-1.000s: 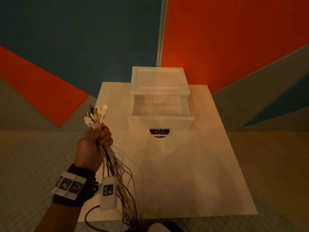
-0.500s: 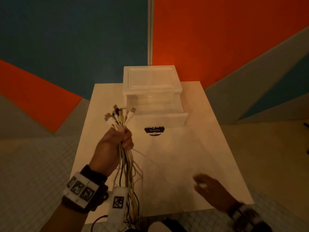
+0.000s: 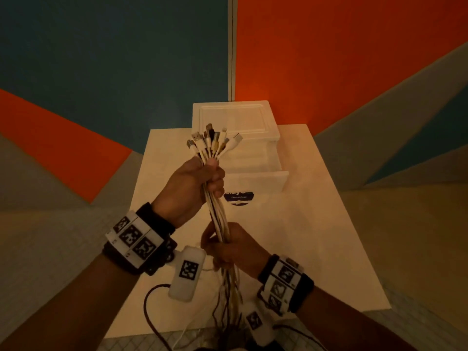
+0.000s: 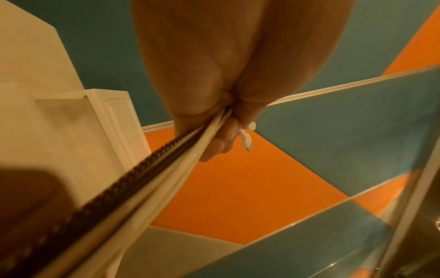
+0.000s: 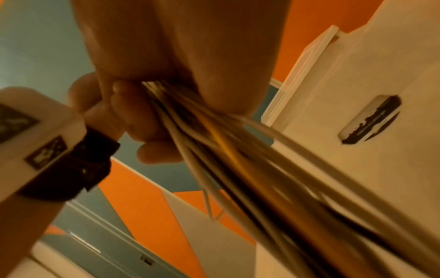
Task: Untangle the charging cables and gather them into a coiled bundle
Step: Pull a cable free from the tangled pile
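Hands first: the left hand (image 3: 195, 188) is clenched around the charging cables (image 3: 219, 219) near their plug ends, at the centre of the head frame, and the right hand (image 3: 233, 247) is wrapped around the same cables lower down, just below centre. Both grips are confirmed in the wrist views, where the strands are seen running out between curled fingers (image 4: 226, 135).

By size, the white counter (image 3: 316, 236) is seen filling the middle and lower frame, set against a wall painted in teal, orange and grey. At its far edge, a translucent drawer box (image 3: 235, 117) is placed, with its drawer (image 3: 255, 181) pulled out toward the viewer; a dark label (image 3: 239, 197) is carried on the drawer front.

The cables are held upright above the counter in front of the box, as one straight sheaf between the hands, with loose tails hanging below the right hand toward the bottom edge. The plugs (image 3: 212, 140) are fanned out above the left fist, in front of the box.
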The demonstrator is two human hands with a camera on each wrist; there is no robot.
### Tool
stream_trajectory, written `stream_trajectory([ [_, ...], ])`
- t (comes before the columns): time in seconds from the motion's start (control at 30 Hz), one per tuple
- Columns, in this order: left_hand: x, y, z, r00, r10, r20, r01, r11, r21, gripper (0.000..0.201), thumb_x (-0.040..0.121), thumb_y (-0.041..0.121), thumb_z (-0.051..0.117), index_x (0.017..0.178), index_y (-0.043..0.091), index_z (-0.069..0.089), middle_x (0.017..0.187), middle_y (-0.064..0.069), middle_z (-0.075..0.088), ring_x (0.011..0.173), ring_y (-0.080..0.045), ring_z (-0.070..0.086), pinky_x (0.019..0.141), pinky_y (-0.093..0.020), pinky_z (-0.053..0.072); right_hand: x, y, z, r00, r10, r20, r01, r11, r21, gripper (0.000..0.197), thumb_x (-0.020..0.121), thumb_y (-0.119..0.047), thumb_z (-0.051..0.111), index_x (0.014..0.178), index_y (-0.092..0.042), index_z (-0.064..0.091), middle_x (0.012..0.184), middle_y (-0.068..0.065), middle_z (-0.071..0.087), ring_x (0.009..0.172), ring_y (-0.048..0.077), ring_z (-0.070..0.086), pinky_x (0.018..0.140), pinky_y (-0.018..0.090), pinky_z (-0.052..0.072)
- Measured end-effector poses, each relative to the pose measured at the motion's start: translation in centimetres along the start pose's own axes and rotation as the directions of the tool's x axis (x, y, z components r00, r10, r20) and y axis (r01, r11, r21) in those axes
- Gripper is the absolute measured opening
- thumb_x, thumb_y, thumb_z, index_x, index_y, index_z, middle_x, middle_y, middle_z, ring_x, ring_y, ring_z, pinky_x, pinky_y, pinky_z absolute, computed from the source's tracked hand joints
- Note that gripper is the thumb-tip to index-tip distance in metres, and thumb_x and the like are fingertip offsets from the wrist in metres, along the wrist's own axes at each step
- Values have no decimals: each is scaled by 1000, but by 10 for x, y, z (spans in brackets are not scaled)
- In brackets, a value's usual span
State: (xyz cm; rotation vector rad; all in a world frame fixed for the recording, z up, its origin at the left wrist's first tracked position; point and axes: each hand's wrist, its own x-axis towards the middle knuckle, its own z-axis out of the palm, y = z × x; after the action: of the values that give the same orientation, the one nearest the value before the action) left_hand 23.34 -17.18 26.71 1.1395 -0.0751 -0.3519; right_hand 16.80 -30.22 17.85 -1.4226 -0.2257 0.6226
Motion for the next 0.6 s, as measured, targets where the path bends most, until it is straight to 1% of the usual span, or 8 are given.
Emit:
stream_trajectory([
  [0.07,1,-2,5,1000,4,18,-4,1000,0,12,98,13,45,87,10,45,68,-1,38,54,-11,38,55,-26,41,-11,10,-11,999,22,-30,-24,996,-91,13,86,-2,62,83,-15,65,67,9,58,50,17,57,53,28,50],
  [0.13,4,-2,11,1000,22,22,-21,1000,-20,9,93,16,49,87,10,44,67,0,39,54,-11,37,54,-26,40,-27,23,-21,998,60,-30,-64,985,-161,11,85,-1,64,85,-12,67,71,9,62,57,17,61,55,29,52],
  [0.2,9,2,16,998,57,34,-56,998,-27,8,92,16,47,86,11,44,68,0,39,56,-11,35,54,-26,39,-46,42,-25,992,121,-35,-125,976,-178,8,82,-2,67,85,-9,68,72,6,65,61,19,63,62,33,57],
  [0.27,15,7,19,995,85,47,-84,996,-25,9,95,15,45,86,11,44,69,0,39,57,-12,34,55,-26,39,-63,60,-28,980,179,-81,-191,966,-174,4,80,-8,72,84,-9,70,75,9,67,65,24,64,68,38,58],
  [0.33,19,13,22,994,95,58,-93,995,-30,11,96,14,44,86,12,44,70,-1,38,57,-11,34,55,-26,38,-75,74,-33,972,211,-102,-225,960,-164,4,80,-11,74,83,-11,72,74,15,65,65,24,66,67,36,58],
  [0.43,27,17,30,990,112,91,-108,993,-50,14,98,12,41,84,13,44,71,0,37,57,-11,34,55,-25,38,-88,85,-44,970,228,-89,-236,966,-103,6,80,-6,73,83,-11,71,78,20,67,72,28,69,72,36,58],
  [0.53,37,25,34,986,130,106,-125,991,-53,14,96,9,40,84,13,43,69,1,37,56,-10,35,55,-24,38,-98,96,-62,950,307,-54,-312,943,-113,10,76,-9,76,85,-9,71,85,16,70,86,28,71,79,36,56],
  [0.6,45,35,30,985,152,78,-145,986,-87,8,90,8,42,84,13,43,67,2,39,55,-10,35,55,-24,36,-108,115,-80,925,381,-19,-375,899,-226,14,75,-20,78,85,-16,72,85,6,70,86,22,68,83,39,55],
])
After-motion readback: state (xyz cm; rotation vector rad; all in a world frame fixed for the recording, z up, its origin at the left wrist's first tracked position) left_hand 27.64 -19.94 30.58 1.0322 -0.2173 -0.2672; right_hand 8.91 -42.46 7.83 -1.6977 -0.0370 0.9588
